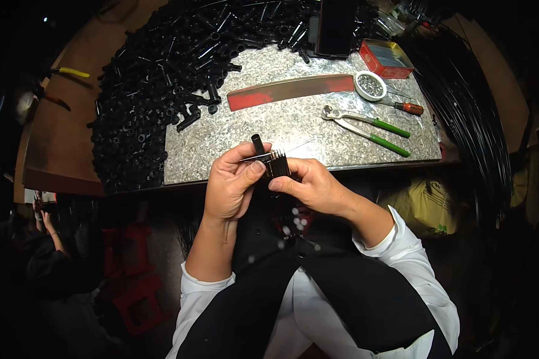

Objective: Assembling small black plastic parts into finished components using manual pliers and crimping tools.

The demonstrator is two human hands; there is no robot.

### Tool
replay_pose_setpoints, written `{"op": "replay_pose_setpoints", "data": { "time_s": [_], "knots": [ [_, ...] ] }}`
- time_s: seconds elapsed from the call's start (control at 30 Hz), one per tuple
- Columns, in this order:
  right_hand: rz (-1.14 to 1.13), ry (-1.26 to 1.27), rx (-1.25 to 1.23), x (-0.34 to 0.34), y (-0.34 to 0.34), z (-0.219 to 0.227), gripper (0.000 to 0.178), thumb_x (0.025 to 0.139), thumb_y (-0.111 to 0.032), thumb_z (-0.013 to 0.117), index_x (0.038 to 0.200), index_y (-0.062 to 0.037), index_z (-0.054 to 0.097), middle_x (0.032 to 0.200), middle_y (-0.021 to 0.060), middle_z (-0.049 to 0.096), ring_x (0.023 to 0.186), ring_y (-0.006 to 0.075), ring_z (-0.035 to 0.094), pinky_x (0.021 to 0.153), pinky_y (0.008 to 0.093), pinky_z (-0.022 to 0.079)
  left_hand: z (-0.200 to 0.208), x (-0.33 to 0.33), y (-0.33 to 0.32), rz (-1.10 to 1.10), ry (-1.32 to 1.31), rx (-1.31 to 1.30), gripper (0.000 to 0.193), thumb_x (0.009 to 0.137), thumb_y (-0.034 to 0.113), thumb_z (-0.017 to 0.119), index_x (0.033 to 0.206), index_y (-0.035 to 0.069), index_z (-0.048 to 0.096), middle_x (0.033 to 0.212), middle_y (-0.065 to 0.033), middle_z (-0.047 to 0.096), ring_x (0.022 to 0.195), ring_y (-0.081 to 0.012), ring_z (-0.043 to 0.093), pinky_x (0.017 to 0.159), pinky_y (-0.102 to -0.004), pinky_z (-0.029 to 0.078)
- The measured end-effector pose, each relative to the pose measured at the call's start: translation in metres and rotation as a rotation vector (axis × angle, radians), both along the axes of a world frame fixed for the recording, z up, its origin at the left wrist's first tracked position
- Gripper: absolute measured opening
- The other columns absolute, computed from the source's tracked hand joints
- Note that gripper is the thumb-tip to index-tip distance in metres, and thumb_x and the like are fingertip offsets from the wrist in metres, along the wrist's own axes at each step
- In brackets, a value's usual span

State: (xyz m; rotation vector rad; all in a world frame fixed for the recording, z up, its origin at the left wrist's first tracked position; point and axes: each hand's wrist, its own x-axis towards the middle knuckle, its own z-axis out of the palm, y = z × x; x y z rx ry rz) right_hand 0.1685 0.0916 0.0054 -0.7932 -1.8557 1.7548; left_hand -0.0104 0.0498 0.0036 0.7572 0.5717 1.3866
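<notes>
Glare is whitening the speckled tabletop (290,128) at 12 o'clock. The left hand (235,182) and right hand (311,188) are receiving clear light. Darkness is ringing the view and dimming red stools (121,305) at 8 o'clock. Blurred white specks (297,222) are showing at 5 o'clock. Fisheye distortion is bending the brown board (63,128) at 10 o'clock.

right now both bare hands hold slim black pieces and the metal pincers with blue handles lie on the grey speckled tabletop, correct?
The head view shows green handles, not blue. The metal pincers do lie on the grey speckled tabletop, and the left hand and right hand hold slim black pieces.
</notes>
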Motion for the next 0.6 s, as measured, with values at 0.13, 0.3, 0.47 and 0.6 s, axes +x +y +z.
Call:
{"op": "replay_pose_setpoints", "data": {
  "time_s": [0.13,0.3,0.47,0.6],
  "knots": [
    [-0.093,-0.011,0.076,-0.002,-0.006,0.002,0.017,0.089,-0.018,0.064,0.092,-0.0014,0.063,0.067,-0.0059,0.050,0.062,0.0025,0.041,0.054,0.0216,0.036,0.005,0.013,-0.008,0.223,0.148,0.044,0.028,0.085,-0.003,0.063,0.112,-0.007,0.059,0.104,-0.0109,0.063,0.093,-0.0136,0.061,0.085,-0.0245,0.048],
    [-0.066,0.046,0.067,0.000,-0.006,0.003,0.018,0.090,-0.019,0.063,0.092,-0.0009,0.063,0.067,-0.0057,0.051,0.062,0.0024,0.042,0.054,0.0219,0.036,0.008,0.014,-0.010,0.274,0.198,0.042,0.028,0.085,-0.002,0.064,0.112,-0.007,0.059,0.100,-0.0070,0.061,0.091,-0.0133,0.061,0.086,-0.0252,0.048],
    [-0.015,0.151,-0.013,-0.003,-0.005,0.000,0.025,0.087,-0.024,0.066,0.080,-0.0002,0.062,0.063,-0.0027,0.053,0.060,0.0043,0.044,0.054,0.0233,0.037,0.007,0.000,-0.012,0.115,0.161,0.025,0.028,0.085,-0.001,0.063,0.112,-0.007,0.059,0.101,-0.0070,0.061,0.093,-0.0136,0.061,0.086,-0.0257,0.048],
    [0.001,0.171,-0.052,-0.006,-0.003,-0.004,0.028,0.087,-0.025,0.067,0.075,-0.0015,0.058,0.063,-0.0029,0.052,0.062,0.0043,0.043,0.055,0.0236,0.037,0.007,0.001,-0.013,0.033,0.045,0.029,0.034,0.086,0.000,0.063,0.119,-0.006,0.055,0.105,-0.0091,0.061,0.095,-0.0143,0.060,0.087,-0.0272,0.048]
  ]
}}
